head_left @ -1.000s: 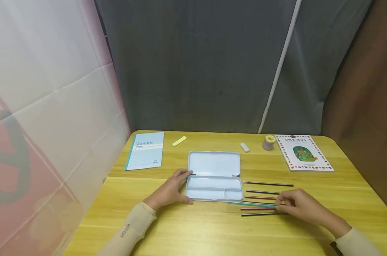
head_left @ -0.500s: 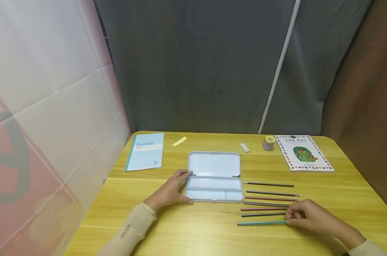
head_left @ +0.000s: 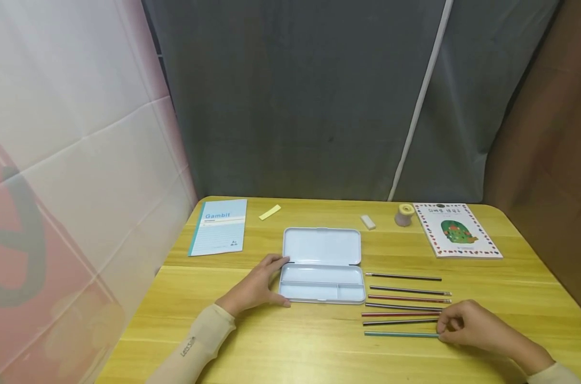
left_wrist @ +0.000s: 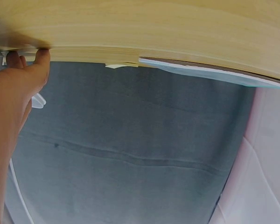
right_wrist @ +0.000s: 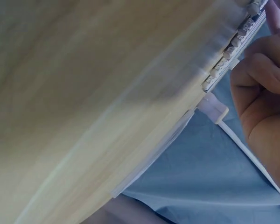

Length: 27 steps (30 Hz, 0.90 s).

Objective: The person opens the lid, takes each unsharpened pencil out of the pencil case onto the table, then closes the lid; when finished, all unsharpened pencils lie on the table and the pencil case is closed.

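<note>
A white pencil case [head_left: 321, 246] lies open on the table with its lid folded back. Its tray is divided into compartments and holds nothing visible. At the case's left end rests my left hand [head_left: 254, 285], thumb by the front corner and fingers near the hinge, all fairly straight. My right hand [head_left: 472, 328] pinches the right end of a teal pencil [head_left: 400, 334], which lies flat as the nearest of a row. Behind it are several other pencils, dark ones [head_left: 405, 277] and red ones [head_left: 400, 314]; the right hand hides the ends of some.
A blue notebook [head_left: 218, 226] lies at the back left beside a yellow strip [head_left: 270, 212]. Behind the case are a white eraser [head_left: 368, 222] and a spool-shaped object [head_left: 404, 215] with a yellow top. A picture-covered book [head_left: 457, 230] lies at the back right. Curtains stand behind the table [head_left: 271, 346].
My right hand has moved the teal pencil from across the other pencils, beside the case, toward me and then slightly right, to the front of the row. The left hand stays put.
</note>
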Tool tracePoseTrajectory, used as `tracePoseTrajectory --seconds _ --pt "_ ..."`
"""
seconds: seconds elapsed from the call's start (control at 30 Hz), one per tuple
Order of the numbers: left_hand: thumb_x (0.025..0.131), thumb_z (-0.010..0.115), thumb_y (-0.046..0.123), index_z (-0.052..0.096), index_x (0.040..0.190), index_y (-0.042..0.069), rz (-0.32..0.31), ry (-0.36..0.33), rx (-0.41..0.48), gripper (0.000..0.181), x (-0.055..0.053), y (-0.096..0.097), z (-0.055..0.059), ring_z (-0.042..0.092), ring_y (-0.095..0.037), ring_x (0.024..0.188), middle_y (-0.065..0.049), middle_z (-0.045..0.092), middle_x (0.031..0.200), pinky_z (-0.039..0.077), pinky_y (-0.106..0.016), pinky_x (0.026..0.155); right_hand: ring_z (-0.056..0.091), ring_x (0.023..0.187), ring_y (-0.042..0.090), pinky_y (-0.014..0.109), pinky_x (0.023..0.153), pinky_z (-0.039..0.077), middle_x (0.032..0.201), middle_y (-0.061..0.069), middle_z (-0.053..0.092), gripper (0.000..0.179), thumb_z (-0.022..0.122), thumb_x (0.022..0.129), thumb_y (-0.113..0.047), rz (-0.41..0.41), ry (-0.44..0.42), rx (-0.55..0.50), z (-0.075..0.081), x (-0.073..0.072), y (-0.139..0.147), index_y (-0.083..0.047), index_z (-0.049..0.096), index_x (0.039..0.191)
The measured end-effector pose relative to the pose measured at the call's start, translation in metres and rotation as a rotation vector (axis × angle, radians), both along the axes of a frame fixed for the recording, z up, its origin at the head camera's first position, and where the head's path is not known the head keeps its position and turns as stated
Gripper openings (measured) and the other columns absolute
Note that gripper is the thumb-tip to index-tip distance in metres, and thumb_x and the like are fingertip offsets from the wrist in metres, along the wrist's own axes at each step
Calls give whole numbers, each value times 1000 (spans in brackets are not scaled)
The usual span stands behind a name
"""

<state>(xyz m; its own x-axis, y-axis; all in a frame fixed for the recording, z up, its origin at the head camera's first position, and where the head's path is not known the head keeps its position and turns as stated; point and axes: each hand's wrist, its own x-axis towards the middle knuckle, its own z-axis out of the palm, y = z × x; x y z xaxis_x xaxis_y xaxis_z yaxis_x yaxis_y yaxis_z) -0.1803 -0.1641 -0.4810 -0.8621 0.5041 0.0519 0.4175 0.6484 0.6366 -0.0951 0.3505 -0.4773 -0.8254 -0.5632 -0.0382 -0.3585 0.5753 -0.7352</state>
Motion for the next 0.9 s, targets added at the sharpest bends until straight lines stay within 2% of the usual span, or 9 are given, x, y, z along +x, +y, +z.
tracePoseTrajectory --seconds 0.07,0.2,0.4,0.6,0.77,0.9 --pt "73 100 35 44 161 2 -2 1 -1 110 0 0 0 51 -37 144 -17 46 158 45 -56 122 40 61 -9 20 50 41 66 -17 55 8 83 91 -11 -8 1 6 2 0 -1 -16 78 88" --pt "73 100 36 44 161 2 -1 -3 -2 110 0 0 -1 51 -37 144 -17 46 158 45 -56 122 38 60 -10 20 49 40 63 -14 53 10 85 90 -13 -30 66 3 8 -2 -6 -19 78 87" --pt "73 100 37 43 161 2 -3 -5 -5 111 -1 0 -2 51 -37 144 -16 47 158 45 -55 122 37 53 -6 21 46 37 59 -14 49 7 82 95 -18 -129 94 22 23 -12 -29 -21 80 89" --pt "73 100 37 43 161 1 -3 -23 5 111 0 0 0 50 -37 145 -17 46 158 44 -55 123 35 52 -3 21 49 38 59 -13 48 5 81 95 -19 -173 178 26 28 -34 -67 -16 83 92" --pt "73 100 36 43 162 2 1 -25 12 111 0 0 0 49 -37 146 -17 46 159 44 -55 123 37 53 0 21 52 38 59 -11 46 5 82 95 -18 -213 195 36 30 -58 -102 -14 84 94" --pt "73 100 35 43 161 2 -3 -15 10 111 0 0 0 50 -37 145 -17 46 158 44 -55 123 36 52 2 21 52 36 56 -8 48 8 82 94 -17 -203 185 32 32 -75 -125 -11 85 97"
